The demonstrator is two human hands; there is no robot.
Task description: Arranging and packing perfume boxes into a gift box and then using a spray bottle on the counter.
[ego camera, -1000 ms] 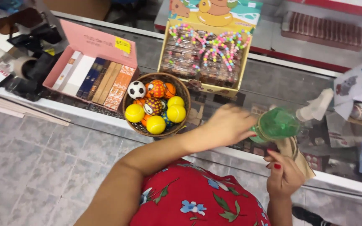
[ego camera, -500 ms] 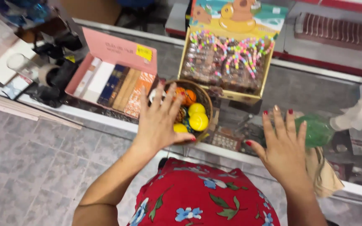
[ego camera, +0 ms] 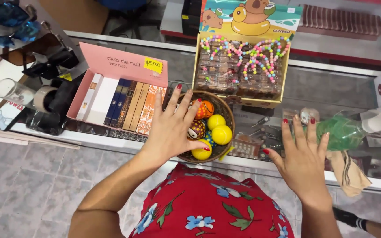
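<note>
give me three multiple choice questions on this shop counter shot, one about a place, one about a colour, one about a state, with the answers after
1. Where does the left hand rest?
A. on the near rim of the wicker basket
B. inside the pink box
C. on the spray bottle

2. What colour is the spray bottle by the right hand?
A. blue
B. green
C. orange

3. How is the pink box of slim packets?
A. shut
B. tipped on its side
C. open, lid standing up

Answers:
1 A, the spread fingers lie over the basket's edge beside the small balls.
2 B, its clear body shows green on the glass counter.
3 C, the lid stands up behind the row of packets.
</note>
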